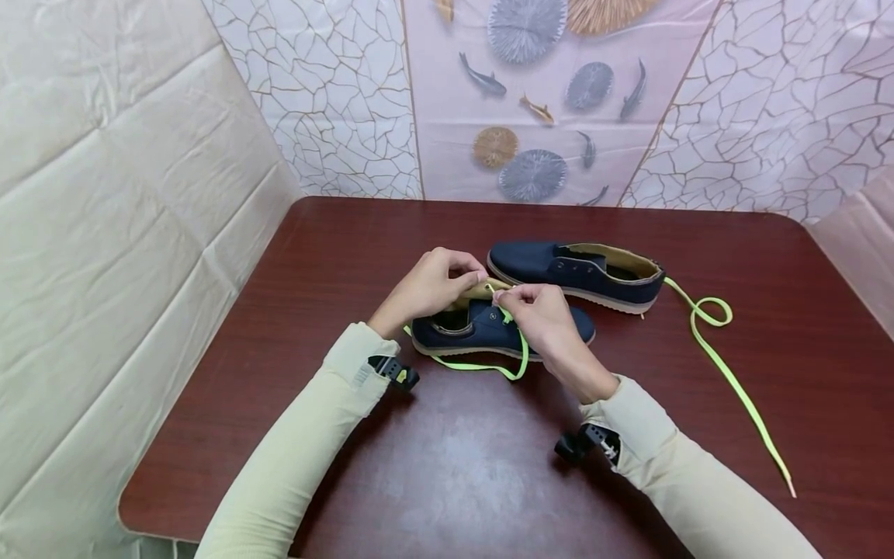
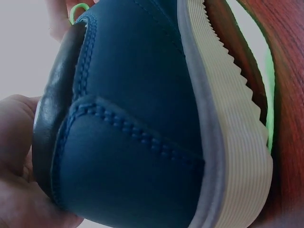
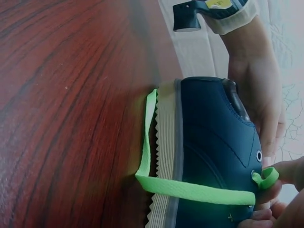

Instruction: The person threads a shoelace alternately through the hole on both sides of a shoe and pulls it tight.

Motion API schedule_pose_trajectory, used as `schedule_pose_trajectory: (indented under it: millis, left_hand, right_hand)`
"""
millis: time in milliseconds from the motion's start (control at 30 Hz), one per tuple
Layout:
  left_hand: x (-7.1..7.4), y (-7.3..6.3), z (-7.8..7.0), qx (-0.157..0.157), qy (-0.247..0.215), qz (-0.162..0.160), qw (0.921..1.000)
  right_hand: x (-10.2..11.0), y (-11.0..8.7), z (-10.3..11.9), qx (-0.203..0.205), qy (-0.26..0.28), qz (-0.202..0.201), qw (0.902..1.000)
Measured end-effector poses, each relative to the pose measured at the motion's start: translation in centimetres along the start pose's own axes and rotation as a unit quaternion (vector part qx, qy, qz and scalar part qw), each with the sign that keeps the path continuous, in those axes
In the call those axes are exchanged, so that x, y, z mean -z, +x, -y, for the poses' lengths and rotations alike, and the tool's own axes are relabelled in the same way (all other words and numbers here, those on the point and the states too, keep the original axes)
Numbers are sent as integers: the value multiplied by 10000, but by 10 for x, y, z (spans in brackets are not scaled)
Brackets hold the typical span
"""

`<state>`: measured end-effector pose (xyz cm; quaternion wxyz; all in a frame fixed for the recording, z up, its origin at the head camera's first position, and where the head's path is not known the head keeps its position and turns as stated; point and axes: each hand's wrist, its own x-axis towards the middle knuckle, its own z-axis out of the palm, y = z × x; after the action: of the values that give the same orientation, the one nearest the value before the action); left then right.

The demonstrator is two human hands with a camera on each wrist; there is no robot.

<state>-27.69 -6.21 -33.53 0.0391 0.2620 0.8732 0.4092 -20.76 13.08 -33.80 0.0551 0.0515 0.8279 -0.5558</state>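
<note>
Head view shows 2 shoes [image 1: 454,338]; wrist views show 1 each.

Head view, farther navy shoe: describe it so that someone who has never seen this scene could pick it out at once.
On the reddish-brown table, look just beyond the person's right hand. There sits the farther navy shoe. Unlike the nearer shoe, whose toe points right, its toe points left, and its neon-green lace trails past its heel across the table.

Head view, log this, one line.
left hand: pinches tan flap of navy shoe; right hand: pinches flat green lace; second navy shoe: behind
</note>
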Motion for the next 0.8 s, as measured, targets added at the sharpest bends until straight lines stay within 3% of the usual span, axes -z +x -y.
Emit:
schedule_pose_trajectory:
  millis: [367,600,800]
  left_hand:
    - [1,0,1,61,-228,78,9997]
    - [5,3,1,481,-599,647,9949]
    - [7,9,-2,757,-590,1077,9895]
  right_hand:
    - [-4,0,-1,107,-94,-223,9996]
    - [-6,-1,-3,76,-225,-353,9991]
    - [-4,-1,-1,-48,-39,-156,9999]
